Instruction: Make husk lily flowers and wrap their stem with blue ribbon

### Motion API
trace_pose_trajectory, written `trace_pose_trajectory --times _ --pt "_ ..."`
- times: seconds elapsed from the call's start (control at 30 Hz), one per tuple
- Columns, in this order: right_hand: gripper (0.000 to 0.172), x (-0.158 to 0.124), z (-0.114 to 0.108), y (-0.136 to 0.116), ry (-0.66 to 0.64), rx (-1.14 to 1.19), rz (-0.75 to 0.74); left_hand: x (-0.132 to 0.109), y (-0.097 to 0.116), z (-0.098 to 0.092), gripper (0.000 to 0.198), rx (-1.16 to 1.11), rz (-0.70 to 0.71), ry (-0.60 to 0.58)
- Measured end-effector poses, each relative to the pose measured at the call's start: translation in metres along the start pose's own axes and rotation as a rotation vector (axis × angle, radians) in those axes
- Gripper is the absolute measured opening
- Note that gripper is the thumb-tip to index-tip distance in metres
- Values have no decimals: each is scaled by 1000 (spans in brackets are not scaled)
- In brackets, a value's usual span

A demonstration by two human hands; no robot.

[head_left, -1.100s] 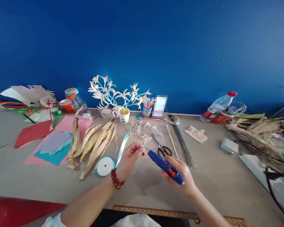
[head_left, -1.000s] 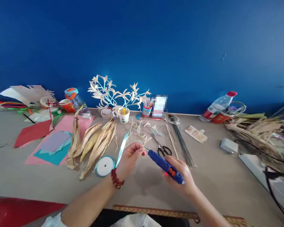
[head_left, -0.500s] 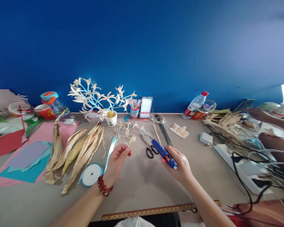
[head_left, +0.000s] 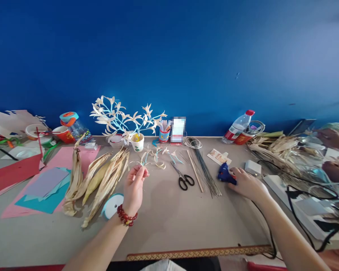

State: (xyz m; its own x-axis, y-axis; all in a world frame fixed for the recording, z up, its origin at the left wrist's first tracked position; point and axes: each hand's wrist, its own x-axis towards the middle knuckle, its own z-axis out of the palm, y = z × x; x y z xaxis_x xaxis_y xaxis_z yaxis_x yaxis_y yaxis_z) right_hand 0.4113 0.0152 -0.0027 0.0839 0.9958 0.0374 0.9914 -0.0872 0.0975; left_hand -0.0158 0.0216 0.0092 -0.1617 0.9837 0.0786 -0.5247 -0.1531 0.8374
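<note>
My left hand (head_left: 134, 187), with a red bead bracelet at the wrist, is raised over the table and pinches a small pale husk piece with a light blue stem (head_left: 142, 162). Over at the right, my right hand (head_left: 246, 183) rests on the table with its fingers round the blue glue gun (head_left: 225, 174), which lies low on the tabletop beside a bundle of thin dark wires (head_left: 206, 168). Black-handled scissors (head_left: 183, 178) lie between my two hands.
Dried corn husks (head_left: 101, 177), a white ribbon roll (head_left: 113, 205) and coloured paper sheets (head_left: 42, 184) lie at the left. A husk-flower arrangement in a cup (head_left: 135, 131), a water bottle (head_left: 238, 126), cables (head_left: 299, 195) and another person's hands (head_left: 333, 150) are at the back and right.
My right hand has carried the glue gun from beside my left hand out to the right and down onto the table. My left hand has kept its pinch and risen a little.
</note>
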Motion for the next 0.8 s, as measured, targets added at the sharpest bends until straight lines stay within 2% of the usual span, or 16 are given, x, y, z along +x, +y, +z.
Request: trace_pose_trajectory --times 0.07,0.13,0.17,0.23,0.3,0.37,0.43,0.5,0.6,0.8 --pt "38 -2 -18 -19 51 -25 -30 -1 0 1 16 1 19 10" --pt "27 -2 -39 -54 123 72 -68 -1 1 2 17 11 41 16" --pt "24 0 -48 -77 137 169 -130 -1 1 1 18 20 50 17" --pt "20 8 -57 -125 57 384 -356 -2 1 0 19 41 60 14" --pt "21 21 -54 -170 -10 458 -514 -2 0 -1 19 63 61 13" --pt "24 36 -43 -205 -11 451 -541 -3 -1 -2 20 82 54 20" --pt "23 50 -30 -227 8 443 -556 -3 -1 -2 21 101 43 24" --pt "20 58 -19 -235 40 442 -570 -4 0 -1 21 114 32 18" --pt "16 56 -13 -231 97 452 -605 -6 1 1 20 119 10 4" --pt "23 16 -31 -210 267 582 -660 -13 -7 4 19 72 -109 -51"
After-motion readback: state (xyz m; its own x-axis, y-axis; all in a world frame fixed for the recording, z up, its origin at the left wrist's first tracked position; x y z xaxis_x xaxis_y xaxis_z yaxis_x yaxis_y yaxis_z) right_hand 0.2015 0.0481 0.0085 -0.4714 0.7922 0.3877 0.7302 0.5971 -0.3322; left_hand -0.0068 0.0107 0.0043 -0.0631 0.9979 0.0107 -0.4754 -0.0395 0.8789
